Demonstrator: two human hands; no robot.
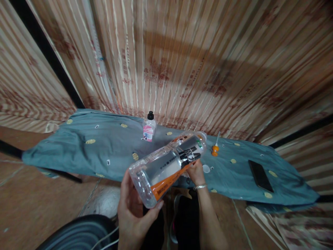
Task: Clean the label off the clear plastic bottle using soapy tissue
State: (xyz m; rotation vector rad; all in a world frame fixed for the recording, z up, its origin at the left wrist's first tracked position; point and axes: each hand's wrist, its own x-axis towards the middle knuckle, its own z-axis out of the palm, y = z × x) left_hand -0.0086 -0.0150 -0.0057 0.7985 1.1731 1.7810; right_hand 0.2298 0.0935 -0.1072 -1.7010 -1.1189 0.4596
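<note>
Cradling bottle [169,165] base in left hand [134,211], right hand [196,172] underneath.

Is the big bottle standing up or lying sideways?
Tipped sideways. The big bottle lies slanted in the air, its base gripped by the left hand and its neck end by the right hand.

We hold a clear plastic bottle [168,166] tipped nearly on its side, its base toward us at seven o'clock and its neck pointing away toward one o'clock. It carries an orange and white label with black characters and looks empty, with no cap that we can make out on its neck. It hangs above the near edge of the cloth-covered surface, touching nothing but our hands.
</note>
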